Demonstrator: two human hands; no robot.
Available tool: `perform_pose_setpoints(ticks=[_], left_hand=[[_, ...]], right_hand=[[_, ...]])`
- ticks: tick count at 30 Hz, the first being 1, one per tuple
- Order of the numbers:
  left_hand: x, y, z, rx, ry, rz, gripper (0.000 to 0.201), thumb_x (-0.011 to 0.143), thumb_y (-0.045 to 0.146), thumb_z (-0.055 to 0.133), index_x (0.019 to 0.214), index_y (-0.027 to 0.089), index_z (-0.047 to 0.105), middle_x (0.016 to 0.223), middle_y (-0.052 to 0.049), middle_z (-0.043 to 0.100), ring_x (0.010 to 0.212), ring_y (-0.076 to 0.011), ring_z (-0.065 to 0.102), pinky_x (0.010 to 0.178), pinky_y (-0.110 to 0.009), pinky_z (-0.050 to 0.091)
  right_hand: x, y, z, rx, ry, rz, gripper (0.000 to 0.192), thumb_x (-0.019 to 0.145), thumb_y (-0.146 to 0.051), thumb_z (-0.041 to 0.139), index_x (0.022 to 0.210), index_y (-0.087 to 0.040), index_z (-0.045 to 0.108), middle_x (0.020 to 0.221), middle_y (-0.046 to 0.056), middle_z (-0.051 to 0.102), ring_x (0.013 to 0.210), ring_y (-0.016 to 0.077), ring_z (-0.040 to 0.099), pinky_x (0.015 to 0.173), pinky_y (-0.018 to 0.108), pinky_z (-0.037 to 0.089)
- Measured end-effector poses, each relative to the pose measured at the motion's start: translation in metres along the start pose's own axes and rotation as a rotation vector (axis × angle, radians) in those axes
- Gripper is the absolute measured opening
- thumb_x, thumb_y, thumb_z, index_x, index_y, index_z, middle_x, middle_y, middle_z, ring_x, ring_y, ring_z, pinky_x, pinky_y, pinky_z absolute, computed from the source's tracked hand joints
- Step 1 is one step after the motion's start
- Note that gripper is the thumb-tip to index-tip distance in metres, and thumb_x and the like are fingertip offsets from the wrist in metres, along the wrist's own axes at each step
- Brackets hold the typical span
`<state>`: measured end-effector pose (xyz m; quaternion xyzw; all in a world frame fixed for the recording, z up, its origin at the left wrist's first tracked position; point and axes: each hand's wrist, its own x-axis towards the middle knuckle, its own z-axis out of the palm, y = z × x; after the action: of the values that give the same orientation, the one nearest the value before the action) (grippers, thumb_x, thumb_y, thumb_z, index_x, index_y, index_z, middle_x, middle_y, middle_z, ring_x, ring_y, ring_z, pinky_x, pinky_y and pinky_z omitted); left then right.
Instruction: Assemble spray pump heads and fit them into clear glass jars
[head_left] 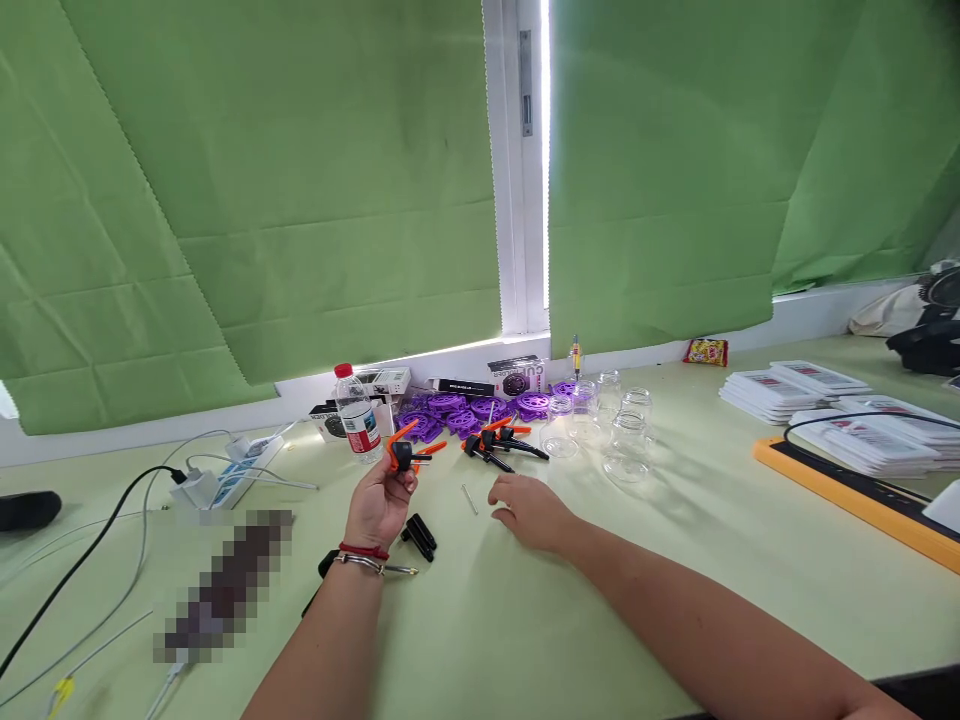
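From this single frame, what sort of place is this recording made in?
Probably a small assembly or craft workbench by a window: a pale green table under green fabric blinds, with purple plastic wheels, clear glass jars and orange-and-black spring clamps, one in the left hand.

Black box (516, 379) at back edge of table (675, 560) by window, big letters "CU" legible, rest too small, water bottle (358, 414) red/white label unreadable, booklets (772, 388) at right edge, print too blurry, yellow-red packet (706, 351) illegible
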<state>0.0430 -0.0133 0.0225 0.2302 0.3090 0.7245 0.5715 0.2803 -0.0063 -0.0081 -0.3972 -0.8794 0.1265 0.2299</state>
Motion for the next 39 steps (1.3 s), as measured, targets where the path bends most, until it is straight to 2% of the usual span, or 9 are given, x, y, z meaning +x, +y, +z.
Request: perform_pose_setpoints(ticks=[3,7,9,12,16,26,34,36,39], left_hand=[[-0.001,-0.007,0.001,0.020,-0.015,-0.023,0.013,0.083,0.018,0.051,0.081,0.011,0.062,0.064,-0.004,0.061,0.046,-0.0098,0.050,0.042,-0.022,0.040],[-0.003,-0.012,0.001,0.034,-0.080,-0.046,0.011,0.081,0.019,0.055,0.079,0.010,0.062,0.063,-0.004,0.059,0.046,-0.0095,0.050,0.042,-0.022,0.039],[-0.004,-0.014,0.002,0.043,-0.106,-0.047,0.010,0.080,0.019,0.056,0.078,0.011,0.062,0.064,-0.004,0.059,0.047,-0.0098,0.050,0.042,-0.022,0.039],[-0.006,-0.017,0.002,0.055,-0.108,-0.054,0.009,0.079,0.019,0.058,0.078,0.011,0.061,0.064,-0.004,0.059,0.048,-0.0101,0.050,0.042,-0.022,0.039],[-0.006,-0.017,0.003,0.075,-0.118,-0.050,0.011,0.080,0.020,0.058,0.080,0.010,0.062,0.065,-0.004,0.060,0.048,-0.0095,0.050,0.042,-0.021,0.039],[0.000,0.000,-0.003,-0.040,-0.011,0.043,0.009,0.082,0.019,0.054,0.079,0.013,0.060,0.066,-0.002,0.062,0.045,-0.0087,0.049,0.042,-0.022,0.037],[-0.001,-0.008,-0.003,-0.006,-0.045,0.043,0.012,0.081,0.022,0.057,0.075,0.013,0.061,0.061,-0.001,0.058,0.045,-0.0080,0.048,0.042,-0.021,0.036],[-0.002,-0.008,-0.003,0.001,-0.057,0.030,0.014,0.081,0.023,0.058,0.072,0.013,0.060,0.059,-0.001,0.056,0.045,-0.0082,0.048,0.042,-0.021,0.037],[-0.002,-0.008,-0.002,0.009,-0.072,0.006,0.015,0.081,0.024,0.058,0.070,0.013,0.059,0.057,-0.001,0.055,0.046,-0.0084,0.048,0.042,-0.021,0.037]], right_hand=[[0.002,0.003,0.002,-0.070,-0.044,0.103,0.014,0.079,-0.015,0.054,0.087,-0.019,0.065,0.094,0.005,0.064,0.084,0.0189,0.059,0.069,0.028,0.042],[0.007,0.024,-0.004,-0.056,0.153,0.274,0.025,0.081,-0.009,0.045,0.095,-0.019,0.064,0.099,0.006,0.063,0.085,0.0174,0.059,0.069,0.026,0.041],[0.008,0.036,-0.006,-0.012,0.184,0.324,0.026,0.080,-0.007,0.044,0.093,-0.018,0.064,0.097,0.006,0.064,0.085,0.0174,0.059,0.071,0.026,0.041],[0.009,0.047,-0.004,0.032,0.136,0.340,0.024,0.079,-0.007,0.046,0.089,-0.017,0.066,0.093,0.005,0.066,0.086,0.0180,0.058,0.072,0.026,0.042],[0.008,0.046,0.004,0.046,0.071,0.292,0.021,0.076,-0.008,0.050,0.085,-0.017,0.066,0.091,0.005,0.066,0.082,0.0173,0.058,0.072,0.027,0.041],[0.002,0.010,0.020,-0.062,-0.004,0.089,0.019,0.085,-0.016,0.046,0.094,-0.018,0.063,0.096,0.006,0.061,0.082,0.0171,0.058,0.067,0.026,0.039],[0.018,-0.048,0.038,-0.036,-0.059,-0.119,0.028,0.091,-0.028,0.040,0.108,-0.021,0.062,0.099,0.007,0.062,0.086,0.0170,0.060,0.071,0.026,0.041],[0.029,-0.061,0.045,-0.019,-0.096,-0.058,0.027,0.090,-0.031,0.042,0.102,-0.021,0.064,0.097,0.008,0.062,0.084,0.0180,0.061,0.070,0.027,0.042],[0.045,-0.075,0.053,-0.003,-0.151,0.154,0.026,0.085,-0.037,0.049,0.091,-0.018,0.067,0.093,0.010,0.064,0.081,0.0213,0.063,0.064,0.028,0.044]])
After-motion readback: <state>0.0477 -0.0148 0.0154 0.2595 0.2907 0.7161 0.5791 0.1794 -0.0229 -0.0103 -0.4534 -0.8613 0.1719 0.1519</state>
